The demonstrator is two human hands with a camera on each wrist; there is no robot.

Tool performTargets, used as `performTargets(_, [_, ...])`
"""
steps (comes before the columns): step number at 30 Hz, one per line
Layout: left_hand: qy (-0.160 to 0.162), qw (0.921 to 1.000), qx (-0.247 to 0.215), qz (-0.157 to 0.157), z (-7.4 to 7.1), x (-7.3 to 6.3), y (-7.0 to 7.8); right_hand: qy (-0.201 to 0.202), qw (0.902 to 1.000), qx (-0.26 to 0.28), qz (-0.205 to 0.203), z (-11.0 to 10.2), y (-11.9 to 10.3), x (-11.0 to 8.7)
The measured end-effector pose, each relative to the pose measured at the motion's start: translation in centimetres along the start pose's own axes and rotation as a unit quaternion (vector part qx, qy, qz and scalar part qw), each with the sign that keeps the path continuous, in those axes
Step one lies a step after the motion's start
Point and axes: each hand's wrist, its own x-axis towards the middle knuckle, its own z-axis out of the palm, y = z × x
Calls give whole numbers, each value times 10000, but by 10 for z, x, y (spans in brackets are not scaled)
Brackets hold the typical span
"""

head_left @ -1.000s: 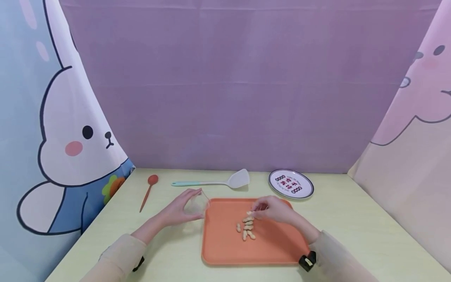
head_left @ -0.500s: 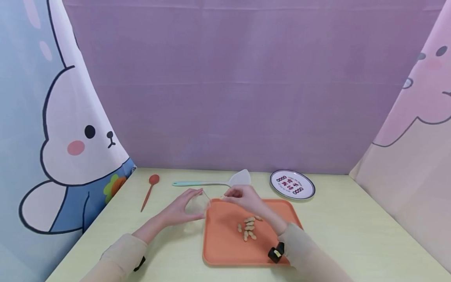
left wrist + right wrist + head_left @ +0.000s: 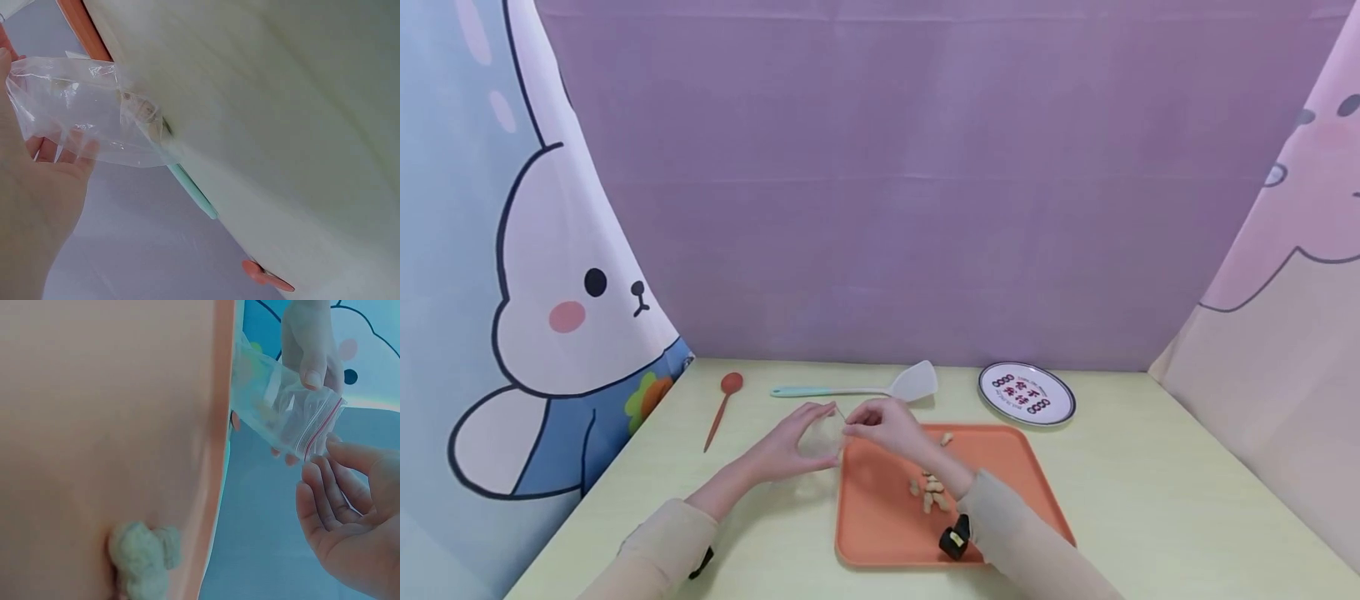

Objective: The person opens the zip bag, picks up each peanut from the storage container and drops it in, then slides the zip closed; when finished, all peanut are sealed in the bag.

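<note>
My left hand [image 3: 781, 446] holds a clear zip-lock bag [image 3: 87, 106] between thumb and fingers, just left of an orange tray [image 3: 880, 546]. The bag's red zip line faces my right hand in the right wrist view. Tan peanuts [image 3: 147, 112] show through its far end. My right hand [image 3: 887, 425] is at the bag's mouth, its thumb and fingertips pinching the edge; no peanut shows between them. On the tray, more peanuts [image 3: 934, 492] lie in a small group, partly hidden by the right forearm, and a single peanut [image 3: 947, 437] lies farther back.
Behind the tray lies a spatula [image 3: 913, 382] with a mint handle. A red spoon [image 3: 731, 383] is at the left, and a white patterned plate [image 3: 1027, 393] stands at the back right. A purple cloth [image 3: 880, 208] hangs behind the table [image 3: 1157, 475].
My right hand has moved left from over the peanuts, carrying a peanut across the tray to the bag's mouth, where that peanut no longer shows. My left hand has kept its hold.
</note>
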Motion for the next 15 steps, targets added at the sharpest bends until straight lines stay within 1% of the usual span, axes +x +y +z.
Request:
performTargets(7, [44,10000,80,19,-1,1,0,-25,10000,85,-8,-3,1,-2])
performTargets(12, [55,10000,53,5,0,0,0,127,9997,-48,-191,-8,4,-4])
performTargets(15, [28,10000,22,-57,0,0,0,140,9995,-38,-268,-16,7,-4])
